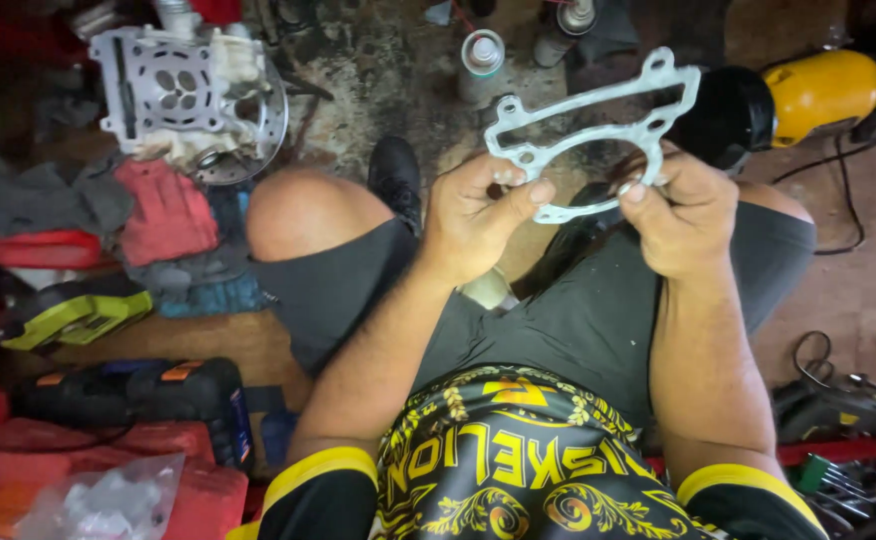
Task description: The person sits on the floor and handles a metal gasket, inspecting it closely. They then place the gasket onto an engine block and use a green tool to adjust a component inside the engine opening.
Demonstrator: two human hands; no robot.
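A thin pale grey gasket [598, 125], a flat ring with bolt-hole ears, is held up in front of me over my knees. My left hand [473, 215] pinches its lower left edge between thumb and fingers. My right hand [683, 215] grips its lower right edge. I sit with bare knees and dark shorts, one black shoe [396, 175] showing between the knees.
A metal engine cylinder head [183, 90] lies on the floor at the upper left beside red and grey rags [163, 210]. A spray can [481, 60] stands ahead. A black and yellow power tool [788, 100] lies upper right. Power tools and red cases crowd the lower left.
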